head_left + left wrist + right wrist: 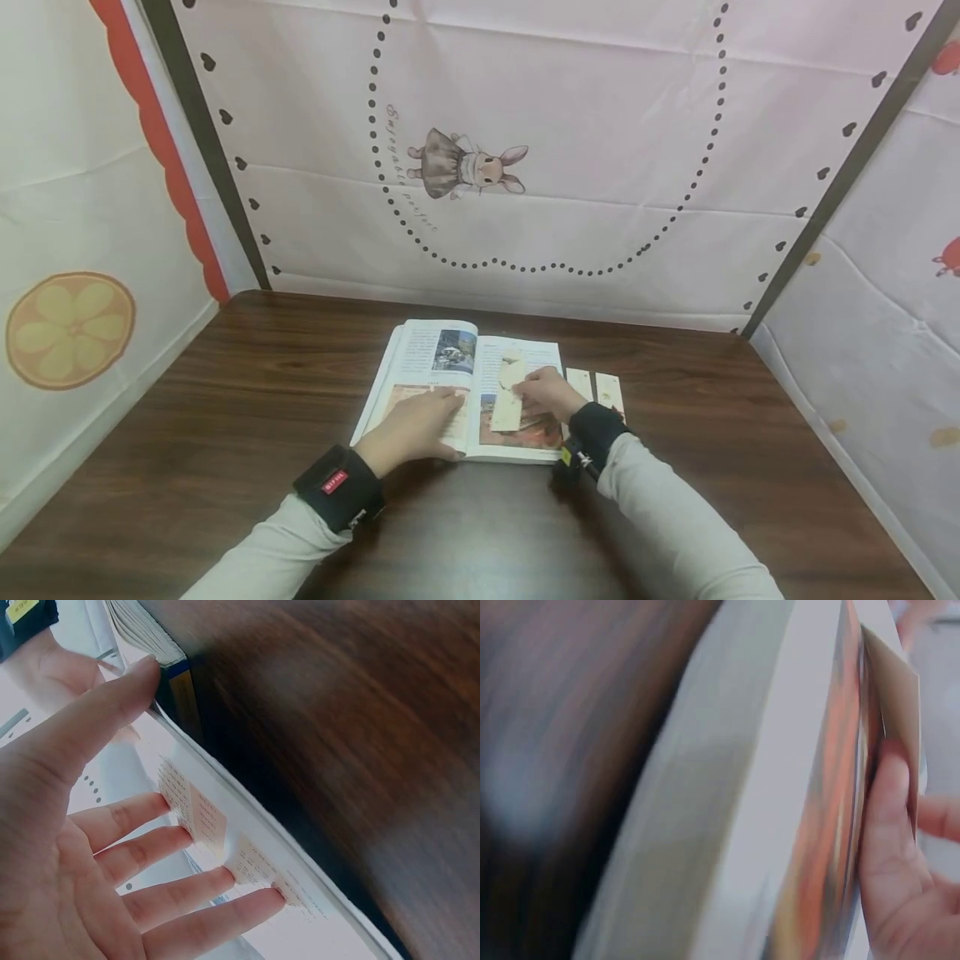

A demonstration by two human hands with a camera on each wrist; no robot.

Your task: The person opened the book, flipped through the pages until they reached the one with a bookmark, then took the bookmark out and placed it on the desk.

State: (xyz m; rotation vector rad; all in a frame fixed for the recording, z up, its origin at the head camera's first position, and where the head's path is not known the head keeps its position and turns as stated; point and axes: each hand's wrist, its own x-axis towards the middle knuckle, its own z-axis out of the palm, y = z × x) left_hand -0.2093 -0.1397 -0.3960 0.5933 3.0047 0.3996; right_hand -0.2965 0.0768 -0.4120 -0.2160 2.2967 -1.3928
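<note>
An open book [417, 354] with printed text and colour photos lies on the dark wooden table. Spread across its left page is my left hand [422, 421], whose fingertips press the paper in the left wrist view while the thumb [124, 697] lies by the lower edge. My right hand [551, 392] pinches a cream bookmark [507, 408] between thumb and fingers over the right page. In the right wrist view that bookmark [901, 697] stands tilted off the page, thumb on one face and fingers on the other.
Two more cream strips, a nearer one [579, 381] and an outer one [609, 388], lie right of the book, partly hidden by my right hand and wrist. The wooden table [225, 433] extends around the book. Printed cloth walls [600, 167] stand behind and at both sides.
</note>
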